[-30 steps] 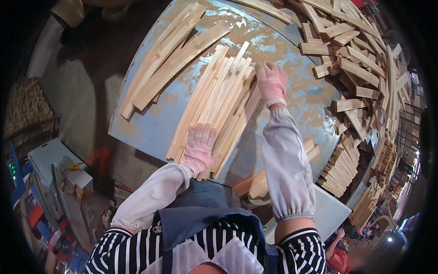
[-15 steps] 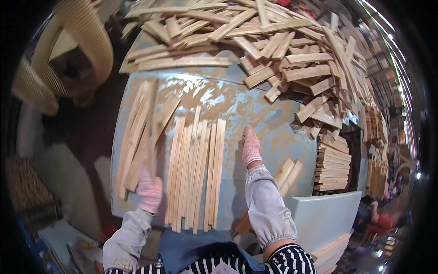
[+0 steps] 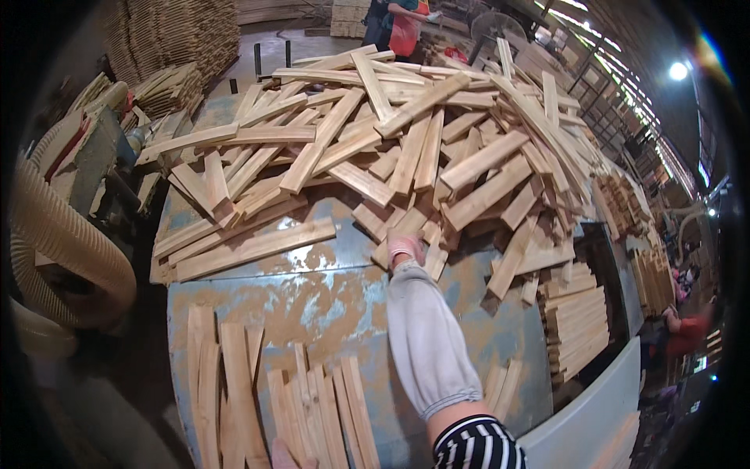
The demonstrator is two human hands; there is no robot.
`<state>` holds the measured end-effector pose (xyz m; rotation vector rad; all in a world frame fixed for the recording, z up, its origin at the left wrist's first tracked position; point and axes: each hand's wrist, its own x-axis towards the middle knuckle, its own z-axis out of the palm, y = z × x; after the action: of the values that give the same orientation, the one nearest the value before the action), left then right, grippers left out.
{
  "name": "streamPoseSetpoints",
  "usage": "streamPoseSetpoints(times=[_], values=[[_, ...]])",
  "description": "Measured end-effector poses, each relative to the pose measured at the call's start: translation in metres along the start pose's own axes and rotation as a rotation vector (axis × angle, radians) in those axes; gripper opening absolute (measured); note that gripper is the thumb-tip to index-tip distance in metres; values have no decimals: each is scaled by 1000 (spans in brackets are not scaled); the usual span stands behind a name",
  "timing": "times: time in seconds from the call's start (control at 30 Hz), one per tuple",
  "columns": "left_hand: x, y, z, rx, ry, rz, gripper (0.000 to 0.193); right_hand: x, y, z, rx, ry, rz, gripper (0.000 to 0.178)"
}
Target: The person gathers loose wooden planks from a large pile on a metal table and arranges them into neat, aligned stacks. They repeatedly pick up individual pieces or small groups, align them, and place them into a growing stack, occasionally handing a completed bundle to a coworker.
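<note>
Wooden slats (image 3: pixel 484 161) lie mostly in one big loose heap (image 3: pixel 412 155), which spreads over the far part of the blue-grey table (image 3: pixel 269 313), and I tell every place from this heap. To the left of the heap, a ribbed hose (image 3: pixel 74 223) bends down beside the table. Nearer than the heap, on its left side, there is a small group of longer slats (image 3: pixel 243 383), lying somewhat uneven. Just right of this group, and also nearer than the heap, a row of thin slats (image 3: pixel 314 410) lies almost parallel, with the ends not level. The left hand (image 3: pixel 283 453) shows only a little at the lower edge, by this row, so I cannot tell its grip. The right hand (image 3: pixel 407 248), in a pink glove, reaches to the near edge of the heap, at some short pieces; whether its fingers are closed on one is hidden from me. To the right of the heap's near edge, a neat stack (image 3: pixel 576 328) stands by the table. I judge the ordering as only partly done: the row and the stack are arranged, while the much larger heap remains unsorted.
</note>
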<state>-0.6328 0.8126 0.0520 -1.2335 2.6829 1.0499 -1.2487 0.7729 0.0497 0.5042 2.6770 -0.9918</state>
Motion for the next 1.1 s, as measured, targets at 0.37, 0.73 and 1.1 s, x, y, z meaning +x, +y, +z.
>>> streamPoseSetpoints(times=[0.37,0.73,1.1], values=[[-17,-16,31,2,6,-149,95,39,25,-6,986,-299,-36,61],[-10,-21,38,-11,69,-102,98,-338,400,-159,-322,-284,-322,39],[65,-62,7,-447,-152,-67,70,-292,372,-93,-398,-435,-843,39]])
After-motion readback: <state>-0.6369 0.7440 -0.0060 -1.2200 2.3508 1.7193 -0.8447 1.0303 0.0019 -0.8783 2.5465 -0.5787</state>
